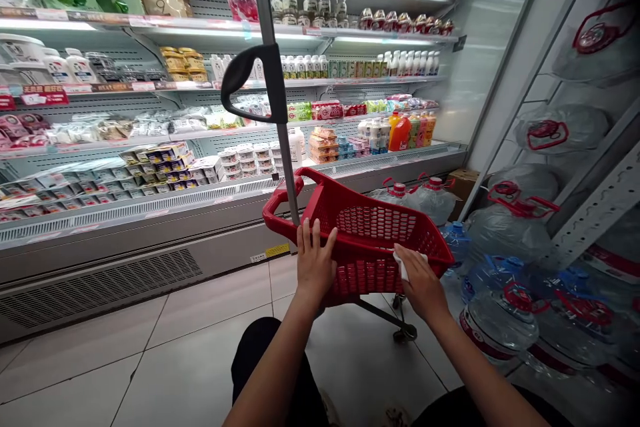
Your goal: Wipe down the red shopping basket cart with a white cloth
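Holding white cloth (401,267) against near rim of red basket cart (369,278), parked by chilled display case (220,227).
Holding cloth under bent fingers of right hand (421,282); resting left hand (317,263), fingers spread wide, on same rim beside pole (289,173). Could roll on wheels (404,333) if pushed unevenly, maybe into water jugs (500,327). Could snag cloth in lattice if held loosely.

Bare arms (277,367) reach forward, left hand (315,263) splayed, right hand (421,281) with fingers close together
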Demonstrator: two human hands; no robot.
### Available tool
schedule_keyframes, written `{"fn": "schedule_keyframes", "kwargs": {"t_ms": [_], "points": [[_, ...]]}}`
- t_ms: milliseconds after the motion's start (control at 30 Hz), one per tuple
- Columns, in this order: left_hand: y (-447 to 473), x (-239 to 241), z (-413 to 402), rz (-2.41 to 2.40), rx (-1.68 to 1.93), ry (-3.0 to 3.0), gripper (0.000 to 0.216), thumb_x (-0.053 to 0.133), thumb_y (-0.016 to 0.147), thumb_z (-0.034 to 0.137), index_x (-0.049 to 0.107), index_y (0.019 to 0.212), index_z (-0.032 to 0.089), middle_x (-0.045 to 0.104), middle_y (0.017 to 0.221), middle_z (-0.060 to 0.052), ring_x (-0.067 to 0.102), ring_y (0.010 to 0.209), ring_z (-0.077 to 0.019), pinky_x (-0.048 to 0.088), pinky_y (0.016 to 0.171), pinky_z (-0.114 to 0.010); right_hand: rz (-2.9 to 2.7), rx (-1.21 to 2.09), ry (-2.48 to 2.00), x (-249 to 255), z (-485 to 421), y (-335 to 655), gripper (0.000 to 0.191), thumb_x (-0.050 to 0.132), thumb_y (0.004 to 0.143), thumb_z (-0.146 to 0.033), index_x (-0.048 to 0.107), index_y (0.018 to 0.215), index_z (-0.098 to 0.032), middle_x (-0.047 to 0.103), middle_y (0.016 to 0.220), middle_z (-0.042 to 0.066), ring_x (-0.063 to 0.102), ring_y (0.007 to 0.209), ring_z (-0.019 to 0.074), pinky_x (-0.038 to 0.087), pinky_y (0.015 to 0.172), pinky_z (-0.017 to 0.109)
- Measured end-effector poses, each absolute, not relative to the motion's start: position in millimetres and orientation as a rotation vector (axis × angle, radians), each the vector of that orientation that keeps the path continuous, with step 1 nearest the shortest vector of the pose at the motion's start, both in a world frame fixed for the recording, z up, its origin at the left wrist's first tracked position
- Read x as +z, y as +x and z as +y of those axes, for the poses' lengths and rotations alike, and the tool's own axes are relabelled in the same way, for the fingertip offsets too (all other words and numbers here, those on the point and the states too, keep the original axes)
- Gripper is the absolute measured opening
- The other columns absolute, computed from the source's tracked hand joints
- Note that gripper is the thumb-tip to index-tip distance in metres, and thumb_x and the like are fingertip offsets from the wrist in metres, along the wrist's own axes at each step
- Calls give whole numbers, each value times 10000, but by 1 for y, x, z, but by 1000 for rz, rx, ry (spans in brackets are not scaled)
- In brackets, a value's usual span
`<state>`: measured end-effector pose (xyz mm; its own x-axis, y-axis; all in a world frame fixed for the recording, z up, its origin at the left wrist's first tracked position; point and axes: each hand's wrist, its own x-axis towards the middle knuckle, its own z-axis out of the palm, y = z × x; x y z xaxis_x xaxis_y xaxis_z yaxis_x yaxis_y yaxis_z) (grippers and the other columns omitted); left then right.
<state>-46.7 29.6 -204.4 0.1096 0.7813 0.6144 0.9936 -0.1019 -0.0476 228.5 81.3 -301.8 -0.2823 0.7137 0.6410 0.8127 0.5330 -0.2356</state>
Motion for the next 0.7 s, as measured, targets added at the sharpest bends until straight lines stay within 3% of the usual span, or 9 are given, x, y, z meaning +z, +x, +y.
{"fn": "schedule_keyframes", "kwargs": {"t_ms": [133,333,533,700], "points": [[-21,-220,31,-1693,-594,-2008,825,745,760,270,483,1541,240,343,1682,-138,127,1597,-428,71,1303,-655,-2055,-162,-1180,-294,79,189,733,427,910,-145,318,1634,-173,524,1570,102,440,1469,295,377,1225,532],[-11,-238,34,-1594,-483,-2066,786,540,921,298,276,1637,110,182,1739,-140,63,1624,-306,14,1317,-594,-2103,-60,-987,-275,73,128,785,399,872,-88,286,1643,-176,456,1628,69,395,1506,233,324,1269,476],[-37,-229,36,-1569,-450,-2128,919,567,825,201,195,1665,157,129,1751,-87,46,1627,-260,7,1328,-548,-2113,-111,-1089,-291,80,203,658,395,940,-135,396,1595,-196,545,1559,62,458,1461,245,349,1247,477],[-35,-230,44,-1719,-558,-2050,890,594,821,236,265,1634,85,150,1741,-149,61,1624,-295,55,1332,-534,-2036,-149,-1316,-311,75,256,611,362,981,-179,414,1588,-218,570,1524,78,477,1440,278,396,1201,518]]}}
